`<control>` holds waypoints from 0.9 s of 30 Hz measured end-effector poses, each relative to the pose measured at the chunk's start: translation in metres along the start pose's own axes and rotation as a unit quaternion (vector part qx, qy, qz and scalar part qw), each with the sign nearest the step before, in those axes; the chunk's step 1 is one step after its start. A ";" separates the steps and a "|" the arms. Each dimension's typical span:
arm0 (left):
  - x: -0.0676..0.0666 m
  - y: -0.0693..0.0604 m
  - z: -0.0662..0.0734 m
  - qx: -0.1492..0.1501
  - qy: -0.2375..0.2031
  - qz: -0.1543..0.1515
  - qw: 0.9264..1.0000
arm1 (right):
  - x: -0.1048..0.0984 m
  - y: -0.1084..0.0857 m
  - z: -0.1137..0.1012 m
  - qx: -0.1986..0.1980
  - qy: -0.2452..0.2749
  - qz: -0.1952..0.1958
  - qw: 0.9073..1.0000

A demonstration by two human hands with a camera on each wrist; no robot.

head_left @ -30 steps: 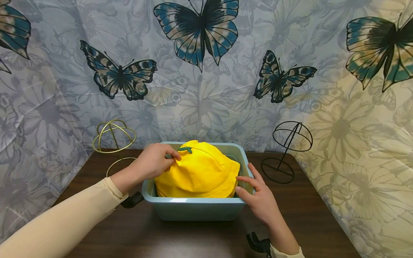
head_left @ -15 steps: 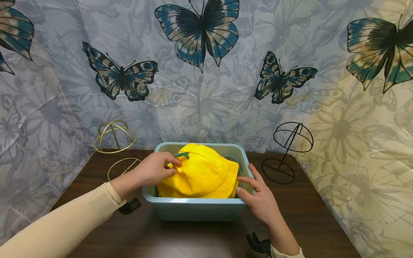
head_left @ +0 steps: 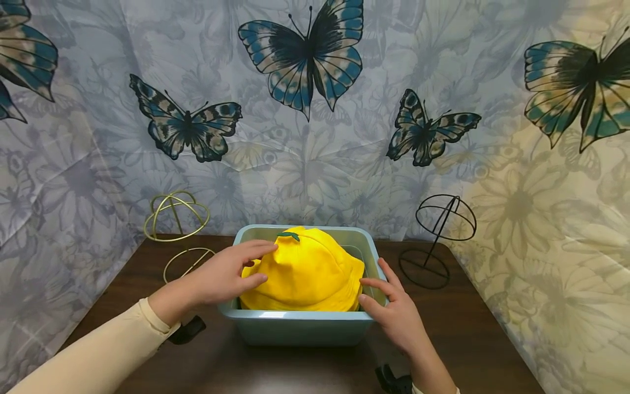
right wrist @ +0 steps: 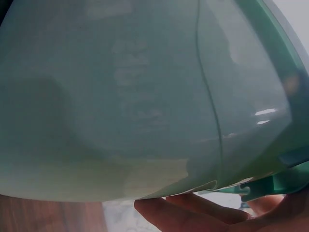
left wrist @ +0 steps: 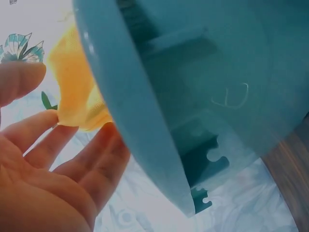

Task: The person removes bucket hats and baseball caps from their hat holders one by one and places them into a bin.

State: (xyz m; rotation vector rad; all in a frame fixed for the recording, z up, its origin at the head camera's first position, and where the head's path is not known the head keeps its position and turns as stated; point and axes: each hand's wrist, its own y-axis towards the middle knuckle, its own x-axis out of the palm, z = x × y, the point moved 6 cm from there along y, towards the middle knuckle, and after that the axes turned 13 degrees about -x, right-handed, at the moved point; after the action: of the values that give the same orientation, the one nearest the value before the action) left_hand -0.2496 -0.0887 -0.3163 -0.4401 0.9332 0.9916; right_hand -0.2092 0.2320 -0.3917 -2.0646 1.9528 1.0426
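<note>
A yellow cloth hat (head_left: 310, 268) with a small green leaf on top lies inside a light blue plastic tub (head_left: 300, 328). My left hand (head_left: 226, 273) is at the hat's left side, thumb and fingers spread apart. In the left wrist view its fingertips reach up to the yellow cloth (left wrist: 75, 77), beside the outer wall of the tub (left wrist: 130, 96). My right hand (head_left: 396, 309) rests over the tub's right rim, its fingers loosely extended and the tips by the hat's brim. The right wrist view shows mostly the tub's wall (right wrist: 120, 121), with fingers below it.
A gold wire hat stand (head_left: 177, 219) is at the back left of the dark wooden table (head_left: 458, 339). A black wire hat stand (head_left: 435, 241) stands at the back right. Behind them hangs a butterfly-patterned cloth (head_left: 315, 164).
My left hand has let go of the hat's cloth, spread its fingers and drawn slightly left and down. The hat's top has settled lower in the tub. My right hand stays in place.
</note>
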 end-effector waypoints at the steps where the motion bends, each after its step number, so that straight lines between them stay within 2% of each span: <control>1: 0.001 -0.001 0.000 0.001 0.006 -0.005 1.000 | 0.000 -0.001 0.000 0.001 0.002 0.000 1.000; 10: 0.002 -0.010 0.001 -0.008 0.042 -0.030 0.999 | 0.003 -0.005 -0.003 -0.009 -0.001 0.006 1.000; 13: -0.001 -0.019 0.004 -0.012 0.061 -0.020 0.998 | 0.002 -0.004 -0.005 -0.014 0.000 0.008 1.000; 17: -0.007 -0.037 0.003 -0.032 0.108 0.017 0.994 | 0.001 -0.003 -0.007 -0.018 -0.003 0.006 1.000; 20: -0.012 -0.051 -0.004 -0.075 0.148 0.043 0.985 | 0.001 -0.003 -0.008 -0.014 -0.015 0.002 1.000; 23: -0.017 -0.065 -0.019 -0.150 0.155 0.062 0.974 | 0.000 -0.002 -0.012 -0.003 -0.046 -0.001 0.999; 27: -0.019 -0.084 -0.042 -0.252 0.144 0.083 0.953 | -0.007 -0.004 -0.023 -0.002 -0.112 0.005 0.994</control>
State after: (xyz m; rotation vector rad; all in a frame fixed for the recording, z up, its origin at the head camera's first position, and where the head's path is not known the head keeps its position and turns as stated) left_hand -0.2014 -0.1698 -0.3308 -0.9677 0.9836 1.3488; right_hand -0.1958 0.2262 -0.3721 -1.8503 1.8535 1.2222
